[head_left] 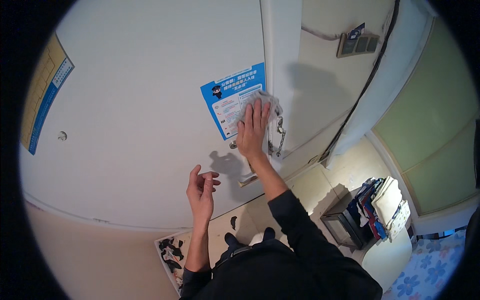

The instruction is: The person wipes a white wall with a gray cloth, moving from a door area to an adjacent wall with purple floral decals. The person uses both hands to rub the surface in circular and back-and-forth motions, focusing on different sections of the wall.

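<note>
The right hand [252,131] lies flat against the white door [140,100], fingers extended and spread, pressing a crumpled pale cloth [262,102] to the surface. The cloth sits under the fingertips, covering the right edge of a blue notice [227,100] stuck to the door, close to the door's edge. Just below and right of the hand hangs a metal door chain [277,140]; a lever handle [247,179] projects from the door beneath the wrist.

The left hand [201,192] is raised in front of the door, holding nothing, fingers loosely curled, not touching the surface; its shadow falls on the door beside it.

A second notice [45,90], yellow and blue, is fixed at the door's far left. A switch panel [357,44] sits on the wall to the right. Folded clothes [375,205] are stacked on a low stand by the floor at lower right.
</note>
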A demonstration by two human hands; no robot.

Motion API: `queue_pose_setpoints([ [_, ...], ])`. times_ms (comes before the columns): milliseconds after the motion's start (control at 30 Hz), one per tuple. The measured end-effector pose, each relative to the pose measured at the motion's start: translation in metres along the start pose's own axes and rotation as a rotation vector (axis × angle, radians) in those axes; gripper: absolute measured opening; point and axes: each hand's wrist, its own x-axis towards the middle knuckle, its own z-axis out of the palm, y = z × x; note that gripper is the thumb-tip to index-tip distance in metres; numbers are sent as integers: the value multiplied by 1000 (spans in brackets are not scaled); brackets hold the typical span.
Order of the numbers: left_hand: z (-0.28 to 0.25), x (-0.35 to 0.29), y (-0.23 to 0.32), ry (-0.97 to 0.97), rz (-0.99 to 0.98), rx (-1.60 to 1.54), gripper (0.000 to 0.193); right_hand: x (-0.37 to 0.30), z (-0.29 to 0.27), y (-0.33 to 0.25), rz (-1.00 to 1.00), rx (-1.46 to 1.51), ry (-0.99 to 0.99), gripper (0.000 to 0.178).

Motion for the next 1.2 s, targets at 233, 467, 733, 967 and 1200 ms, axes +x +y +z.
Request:
queue_pose_setpoints([
  [233, -1, 6, -11, -39, -4, -4, 52, -39, 25, -53, 334, 184, 80, 68],
  [467, -17, 10, -9, 234, 148, -141, 43, -76, 47, -130, 27, 348, -78, 66],
  [733, -39, 5, -6, 295, 122, -158, 43, 61, 27, -81, -178, 62, 83, 45],
  [967, -38, 10, -4, 229, 60, -161, 51, 120, -10, -61, -128, -45, 85, 55],
  [1200, -39, 33, 0, 255, 343, 175, 24, -20, 16, -35, 63, -64, 33, 57],
])
